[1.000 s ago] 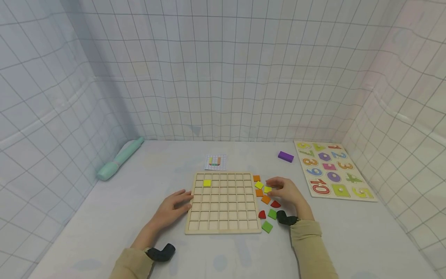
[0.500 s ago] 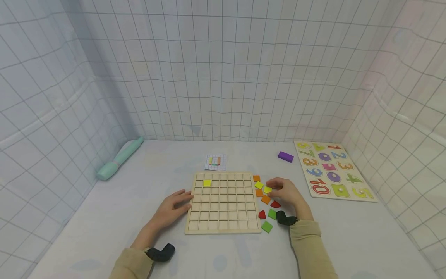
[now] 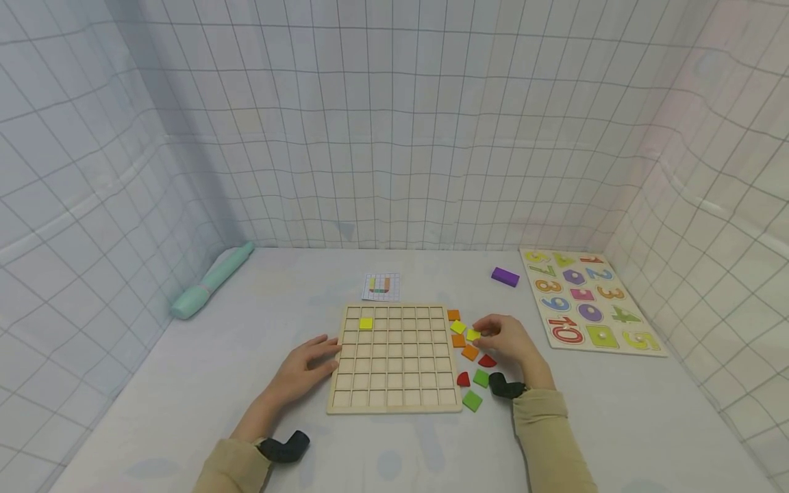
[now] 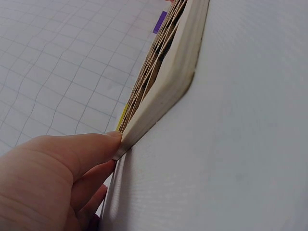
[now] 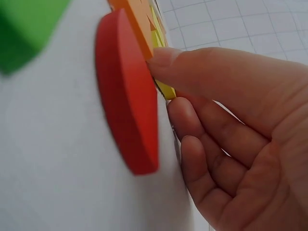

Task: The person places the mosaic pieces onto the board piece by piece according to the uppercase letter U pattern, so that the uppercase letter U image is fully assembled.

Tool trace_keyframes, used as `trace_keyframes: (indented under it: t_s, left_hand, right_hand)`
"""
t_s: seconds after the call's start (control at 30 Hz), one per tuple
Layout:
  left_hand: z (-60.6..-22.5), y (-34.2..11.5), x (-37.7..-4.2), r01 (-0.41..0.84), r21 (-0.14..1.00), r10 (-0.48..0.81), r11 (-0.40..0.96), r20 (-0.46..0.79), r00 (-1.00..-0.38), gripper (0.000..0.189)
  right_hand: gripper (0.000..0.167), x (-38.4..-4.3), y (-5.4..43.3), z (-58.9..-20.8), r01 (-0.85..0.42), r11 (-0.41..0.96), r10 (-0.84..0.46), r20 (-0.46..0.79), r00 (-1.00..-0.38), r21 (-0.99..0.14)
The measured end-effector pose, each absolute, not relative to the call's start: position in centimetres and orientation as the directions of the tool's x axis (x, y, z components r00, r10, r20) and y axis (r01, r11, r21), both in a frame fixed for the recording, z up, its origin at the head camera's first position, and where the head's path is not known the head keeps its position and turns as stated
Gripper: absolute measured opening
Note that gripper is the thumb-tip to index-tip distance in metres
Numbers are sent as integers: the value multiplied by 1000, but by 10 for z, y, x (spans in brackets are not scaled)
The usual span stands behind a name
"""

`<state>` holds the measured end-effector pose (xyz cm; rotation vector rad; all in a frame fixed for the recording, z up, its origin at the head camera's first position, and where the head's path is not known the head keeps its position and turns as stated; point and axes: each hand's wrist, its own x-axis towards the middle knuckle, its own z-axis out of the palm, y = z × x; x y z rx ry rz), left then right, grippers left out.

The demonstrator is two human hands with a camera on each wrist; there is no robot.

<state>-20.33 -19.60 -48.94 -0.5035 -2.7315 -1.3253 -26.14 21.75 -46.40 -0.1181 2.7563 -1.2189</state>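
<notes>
A wooden grid board (image 3: 395, 407) lies mid-table, a yellow square tile (image 3: 366, 323) in its upper left. At the board's left edge is my left hand (image 3: 300, 373), fingers loosely extended; the left wrist view shows its thumb and fingertips against the edge of the board. My right hand (image 3: 505, 337) pinches another yellow square tile (image 3: 472, 335) right of the board, fingers curled. In the right wrist view the thumb (image 5: 166, 60) is at this tile, and a red quarter-circle piece (image 5: 126, 96) stands out in front. The tile is partly hidden by the hand.
Beside the board's right edge lie orange tiles (image 3: 458, 341), a yellow tile (image 3: 458, 327), green tiles (image 3: 472, 400) and a red piece (image 3: 464, 379). A pattern card (image 3: 381, 287) lies behind the board. Farther out are a purple block (image 3: 505, 276), a number puzzle (image 3: 592, 312) and a teal rolled item (image 3: 212, 281).
</notes>
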Motion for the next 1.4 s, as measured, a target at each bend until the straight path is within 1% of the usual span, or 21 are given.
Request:
trace_keyframes:
  t_s: [0.37, 0.57, 0.67, 0.97, 1.23, 1.4]
  left_hand:
    - [-489, -196, -203, 319, 751, 266, 578, 197, -944, 36]
    - [-490, -196, -204, 320, 750, 266, 579, 197, -944, 36]
    - [-490, -196, -204, 326, 752, 266, 574, 205, -942, 37]
    - [-491, -197, -203, 328, 765, 261, 555, 214, -941, 37]
    - [-492, -198, -206, 333, 754, 269, 566, 213, -939, 37]
    - [-492, -198, -206, 341, 754, 271, 561, 222, -937, 38]
  right_hand:
    - [29, -261, 222, -464, -36, 652, -135, -69, -988, -757]
    - [33, -261, 220, -457, -75, 610, -156, -28, -987, -789]
    - [33, -260, 215, -452, -114, 589, -175, 11, -984, -800]
    - [32, -259, 189, -435, -233, 530, -256, 108, -961, -815]
    - [31, -261, 160, -425, -274, 459, -322, 130, -938, -845]
    - [30, -266, 132, -422, -341, 446, -387, 165, -907, -827]
